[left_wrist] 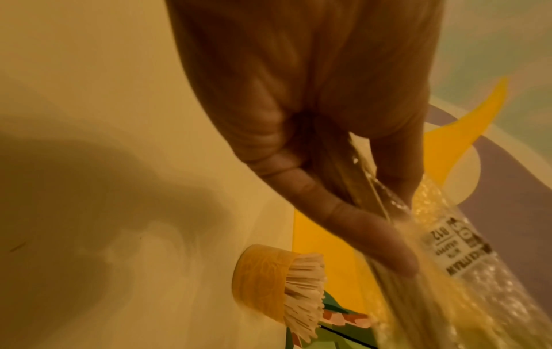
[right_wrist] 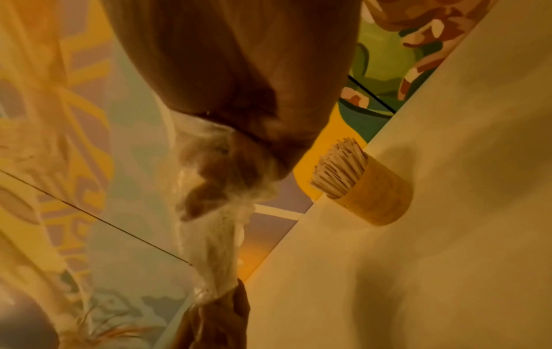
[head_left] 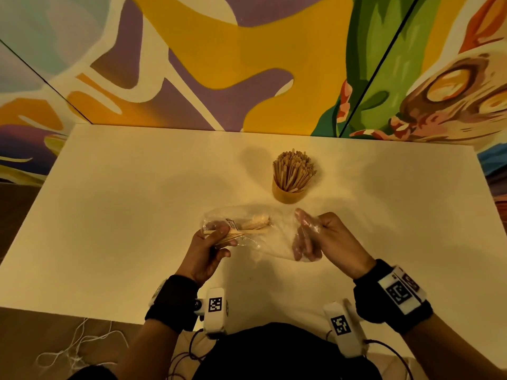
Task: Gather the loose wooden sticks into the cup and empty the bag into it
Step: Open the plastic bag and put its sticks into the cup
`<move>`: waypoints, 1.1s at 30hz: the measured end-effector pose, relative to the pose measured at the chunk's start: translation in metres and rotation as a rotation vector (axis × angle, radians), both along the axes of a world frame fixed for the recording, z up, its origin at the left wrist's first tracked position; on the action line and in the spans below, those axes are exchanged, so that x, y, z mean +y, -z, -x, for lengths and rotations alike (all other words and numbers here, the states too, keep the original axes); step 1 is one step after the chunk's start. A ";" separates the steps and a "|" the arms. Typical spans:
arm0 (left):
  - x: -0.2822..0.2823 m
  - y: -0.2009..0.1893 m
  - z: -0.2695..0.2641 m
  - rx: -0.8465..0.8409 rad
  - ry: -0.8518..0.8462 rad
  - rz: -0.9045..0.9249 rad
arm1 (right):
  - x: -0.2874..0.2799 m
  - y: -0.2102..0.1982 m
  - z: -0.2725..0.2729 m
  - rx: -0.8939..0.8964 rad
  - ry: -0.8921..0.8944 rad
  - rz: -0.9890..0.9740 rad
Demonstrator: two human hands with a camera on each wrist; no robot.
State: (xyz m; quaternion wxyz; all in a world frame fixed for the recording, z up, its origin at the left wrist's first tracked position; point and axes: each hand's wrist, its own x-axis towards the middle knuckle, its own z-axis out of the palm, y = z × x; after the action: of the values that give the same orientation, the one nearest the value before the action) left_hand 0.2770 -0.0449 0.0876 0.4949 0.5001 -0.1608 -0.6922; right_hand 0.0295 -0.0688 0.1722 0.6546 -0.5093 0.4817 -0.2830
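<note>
The bag (head_left: 255, 231), clear plastic, is held above the table (head_left: 137, 201) between both hands, its long axis running left to right across the person's front, just nearer than the cup (head_left: 288, 194). The left hand (head_left: 208, 250) grips the bag's left end, fingers and thumb curled round the sticks (head_left: 241, 229) inside; those sticks lie roughly along the bag, their free ends pointing right and slightly away. In the left wrist view a printed label (left_wrist: 454, 245) shows on the plastic beside the fingers (left_wrist: 358, 224). The right hand (head_left: 321, 237) is pushed into the bag's open right end, its fingers (head_left: 304, 242) covered by the film and loosely bent; the thumb stays outside, pinching the plastic. The cup stands upright near the table's middle, packed with sticks that point up and fan outward.
</note>
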 end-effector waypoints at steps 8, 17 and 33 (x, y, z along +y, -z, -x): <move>0.003 -0.009 0.001 -0.024 -0.030 0.008 | 0.000 0.003 0.011 -0.090 0.009 -0.056; 0.003 -0.019 0.018 -0.067 0.065 0.074 | 0.005 0.013 0.004 0.015 0.097 -0.059; 0.001 -0.042 0.054 -0.178 0.092 0.091 | 0.022 0.034 0.002 -0.129 0.201 -0.002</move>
State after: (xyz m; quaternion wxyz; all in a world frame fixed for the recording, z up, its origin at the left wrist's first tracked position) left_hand 0.2230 -0.0435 0.1298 0.4684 0.5286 -0.2584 -0.6591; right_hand 0.0275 -0.0464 0.1377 0.6531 -0.4387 0.4874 -0.3789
